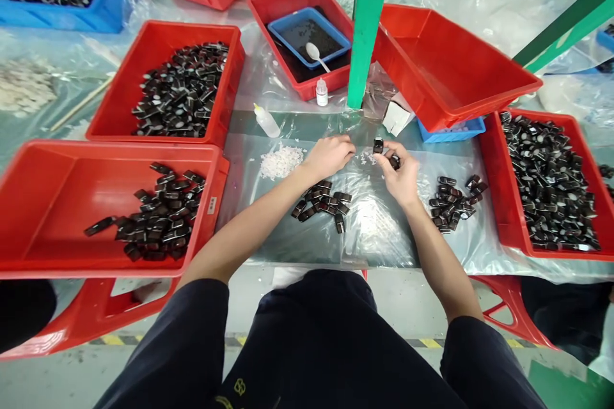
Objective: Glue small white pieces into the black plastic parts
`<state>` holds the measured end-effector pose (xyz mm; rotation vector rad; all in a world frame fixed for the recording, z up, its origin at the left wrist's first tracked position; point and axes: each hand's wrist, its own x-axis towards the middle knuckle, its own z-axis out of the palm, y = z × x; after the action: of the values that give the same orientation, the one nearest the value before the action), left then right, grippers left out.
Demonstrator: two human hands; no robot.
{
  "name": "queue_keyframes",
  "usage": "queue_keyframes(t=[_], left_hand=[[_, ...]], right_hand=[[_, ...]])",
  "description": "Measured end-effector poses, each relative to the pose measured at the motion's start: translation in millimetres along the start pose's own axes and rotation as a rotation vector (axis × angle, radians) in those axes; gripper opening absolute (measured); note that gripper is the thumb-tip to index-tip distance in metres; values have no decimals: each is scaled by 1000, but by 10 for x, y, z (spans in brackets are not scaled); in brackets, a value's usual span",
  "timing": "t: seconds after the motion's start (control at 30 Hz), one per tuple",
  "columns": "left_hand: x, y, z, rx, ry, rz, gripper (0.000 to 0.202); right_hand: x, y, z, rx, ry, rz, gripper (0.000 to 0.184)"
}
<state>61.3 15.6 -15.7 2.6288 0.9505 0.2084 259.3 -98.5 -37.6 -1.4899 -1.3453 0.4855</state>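
Observation:
Between the thumb and fingertips of my right hand (403, 176) is a small glossy black piece (378, 146), held upright. A second black piece (394, 161) is tucked in the same hand's fingers. My left hand (330, 156) hovers just to the left, fingers curled together; whatever they hold, if anything, is hidden. A few tiny white bits (365, 158) lie between the hands. Left of my left hand is a pile of small white pieces (281, 162). Similar black pieces form one pile (326, 200) below my left hand and another pile (453, 201) right of my right forearm.
Red bins of black pieces stand at left (218, 195), back left (230, 77) and right (508, 204). A tilted red bin (460, 70) rests on a blue bin (453, 134). A green post (367, 25), dropper bottle (322, 92) and squeeze bottle (267, 121) stand ahead.

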Motion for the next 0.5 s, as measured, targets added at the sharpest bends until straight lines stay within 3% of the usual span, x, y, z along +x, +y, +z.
queue_keyframes(t=[0.2,0.37,0.5], left_hand=[[-117,23,22,5,-29,-78,28],[-119,65,10,-1,-40,-40,31],[-110,-4,28,-102,12,-62,18]], right_hand=[[-43,-18,46,-10,-64,6,49],[-52,-33,53,8,-86,11,46],[-50,-24,47,1,-94,11,46]])
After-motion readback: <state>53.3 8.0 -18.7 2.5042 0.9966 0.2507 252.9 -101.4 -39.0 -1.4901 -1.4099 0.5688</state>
